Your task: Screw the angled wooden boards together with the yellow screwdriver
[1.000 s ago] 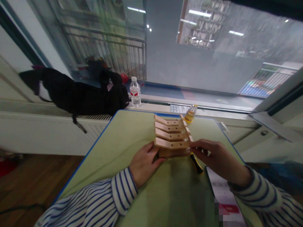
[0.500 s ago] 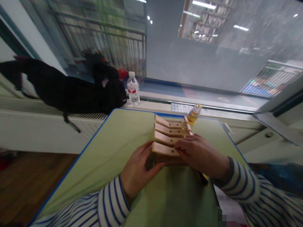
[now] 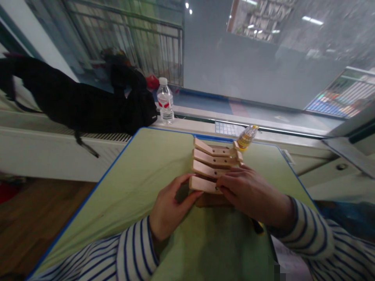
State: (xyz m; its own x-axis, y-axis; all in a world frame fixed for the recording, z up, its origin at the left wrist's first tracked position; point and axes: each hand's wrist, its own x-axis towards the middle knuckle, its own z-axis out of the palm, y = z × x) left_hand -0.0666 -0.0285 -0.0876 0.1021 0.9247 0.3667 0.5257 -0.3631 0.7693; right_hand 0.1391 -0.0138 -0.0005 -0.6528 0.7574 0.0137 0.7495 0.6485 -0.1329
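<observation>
Slats (image 3: 202, 184) smooth matt wood; water bottle (image 3: 165, 104) glossy plastic; sleeves (image 3: 135, 246) cloth.

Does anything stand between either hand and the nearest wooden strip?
Nothing visible does. The left hand is at the left end of the nearest wooden strip; the right hand covers its right part. The small bottle is farther back, not between them.

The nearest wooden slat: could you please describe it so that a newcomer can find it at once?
Start from the pale green table with the blue edge. On it, find four bent wooden slats, one behind another. Yours is the nearest slat, the only one with the left hand's thumb and fingers at its left end.
</observation>
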